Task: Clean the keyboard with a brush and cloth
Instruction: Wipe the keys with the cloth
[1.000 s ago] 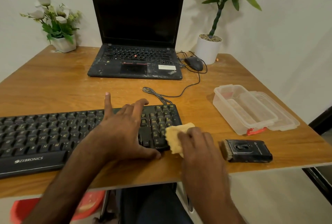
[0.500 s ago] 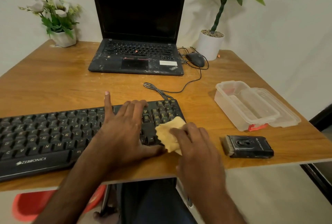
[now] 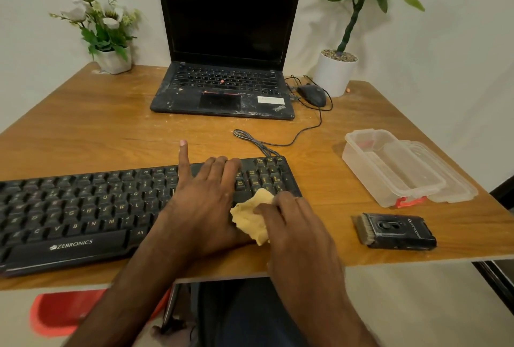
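A black Zebronics keyboard (image 3: 83, 207) lies along the near edge of the wooden desk (image 3: 83, 129). My left hand (image 3: 205, 202) rests flat on its right half, fingers straight and index finger spread to the left. My right hand (image 3: 294, 224) presses a crumpled yellow cloth (image 3: 250, 215) onto the keyboard's right end, over the number pad's lower keys, fingers lying on top of the cloth. A black brush (image 3: 395, 231) with pale bristles lies on the desk to the right of my right hand, untouched.
An open black laptop (image 3: 225, 90) stands at the back centre, with a mouse (image 3: 313, 94) and its cable beside it. A clear plastic box (image 3: 389, 168) with its lid sits at the right. Potted plants (image 3: 336, 71) and flowers (image 3: 111, 60) occupy the back corners.
My right hand has slid the cloth leftward and farther onto the keyboard's right end. My left hand has stayed flat on the keys.
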`<state>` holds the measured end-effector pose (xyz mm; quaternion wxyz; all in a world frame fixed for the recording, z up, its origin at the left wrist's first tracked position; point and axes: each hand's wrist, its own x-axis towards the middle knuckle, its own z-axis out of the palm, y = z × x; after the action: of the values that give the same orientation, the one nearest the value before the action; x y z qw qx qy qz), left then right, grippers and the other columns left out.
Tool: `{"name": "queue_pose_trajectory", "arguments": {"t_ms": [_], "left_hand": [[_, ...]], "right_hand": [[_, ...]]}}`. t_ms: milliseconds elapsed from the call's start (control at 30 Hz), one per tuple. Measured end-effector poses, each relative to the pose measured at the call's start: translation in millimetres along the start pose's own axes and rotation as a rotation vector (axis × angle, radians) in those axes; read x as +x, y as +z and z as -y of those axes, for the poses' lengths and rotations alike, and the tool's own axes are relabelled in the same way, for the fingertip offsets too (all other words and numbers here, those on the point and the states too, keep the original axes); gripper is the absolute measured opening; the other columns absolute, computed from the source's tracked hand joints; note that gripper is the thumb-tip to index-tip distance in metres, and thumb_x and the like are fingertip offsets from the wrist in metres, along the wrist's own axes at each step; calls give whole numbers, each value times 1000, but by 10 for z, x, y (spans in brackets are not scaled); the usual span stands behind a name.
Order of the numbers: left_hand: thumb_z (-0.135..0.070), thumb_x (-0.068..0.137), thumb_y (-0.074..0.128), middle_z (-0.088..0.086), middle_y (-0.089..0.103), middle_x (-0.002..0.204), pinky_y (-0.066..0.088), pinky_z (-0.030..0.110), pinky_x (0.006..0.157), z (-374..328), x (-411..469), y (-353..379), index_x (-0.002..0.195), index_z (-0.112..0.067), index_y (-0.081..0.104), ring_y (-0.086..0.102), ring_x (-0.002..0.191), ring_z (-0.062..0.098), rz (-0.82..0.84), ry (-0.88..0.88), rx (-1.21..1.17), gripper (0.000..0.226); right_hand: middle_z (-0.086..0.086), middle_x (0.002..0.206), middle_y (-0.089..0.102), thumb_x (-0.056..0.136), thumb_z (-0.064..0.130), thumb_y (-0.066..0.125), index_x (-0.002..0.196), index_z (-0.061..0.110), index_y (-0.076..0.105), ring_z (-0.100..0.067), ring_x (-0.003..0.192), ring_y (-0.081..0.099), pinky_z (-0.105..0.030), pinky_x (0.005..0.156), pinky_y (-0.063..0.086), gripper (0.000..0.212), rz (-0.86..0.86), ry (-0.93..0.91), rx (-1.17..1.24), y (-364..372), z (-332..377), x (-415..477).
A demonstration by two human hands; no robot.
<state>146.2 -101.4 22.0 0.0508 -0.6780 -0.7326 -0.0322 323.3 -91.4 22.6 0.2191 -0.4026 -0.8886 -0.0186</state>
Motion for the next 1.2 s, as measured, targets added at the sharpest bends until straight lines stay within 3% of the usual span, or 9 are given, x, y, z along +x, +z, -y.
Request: {"name": "queue_pose_trajectory", "arguments": {"t_ms": [167,367,500,567,700,833,933,1100,1200], "left_hand": [[-105,62,11,2,32,157,-19,68,112,-14,14,0,150,-17,12,28,148,18,27,-16,38,125],[-101,63,4,5,50,141,-14,70,113,-2,2,42,141,-12,33,45,137,22,-26,9,-7,122],[-105,62,11,1,37,153,-19,68,112,-11,-1,21,146,-18,15,32,146,18,10,-16,33,121],[-105,63,14,1,35,155,-18,68,112,-16,6,14,147,-19,13,30,147,17,9,-15,29,120],[-105,62,10,2,33,156,-19,68,112,-13,11,10,147,-19,12,29,148,18,32,-19,34,121],[-102,61,0,5,44,148,-15,69,113,-14,-6,8,144,-14,26,38,142,21,-6,-12,-9,124],[-104,63,12,1,34,155,-17,68,112,-11,-5,15,144,-20,13,29,147,16,17,-21,17,117],[-105,63,14,1,26,160,-18,67,112,-16,-1,5,148,-20,1,22,151,17,52,-25,11,121],[-105,63,14,1,25,161,-19,67,112,-18,9,15,149,-20,2,21,151,17,58,-33,7,122]], "right_hand": [[-3,93,64,37,-5,86,97,15,75,-20,79,63,-31,56,54,64,30,170,-20,-98,-285,40],[-2,102,63,59,6,65,105,16,71,-18,85,61,-26,57,53,47,114,48,67,-85,31,-3],[9,134,40,87,7,61,140,30,46,-8,121,37,-23,96,39,60,149,191,26,-271,-167,90],[11,134,37,90,10,60,143,31,42,-7,123,34,-23,101,36,60,164,249,3,-324,-276,126],[10,139,33,92,10,57,146,31,36,-7,126,33,-21,101,35,62,192,258,80,-293,-120,104],[4,126,50,69,-2,74,128,24,59,-14,110,52,-23,76,44,66,207,129,156,-164,28,1],[12,134,37,88,5,58,142,32,43,-7,122,37,-23,98,39,62,148,215,159,-220,-143,35],[5,118,49,84,0,61,135,20,57,-13,108,49,-27,92,43,55,121,337,93,-338,-450,181],[8,126,43,89,5,61,141,25,50,-9,115,45,-26,100,44,57,117,294,87,-304,-365,204]]}}
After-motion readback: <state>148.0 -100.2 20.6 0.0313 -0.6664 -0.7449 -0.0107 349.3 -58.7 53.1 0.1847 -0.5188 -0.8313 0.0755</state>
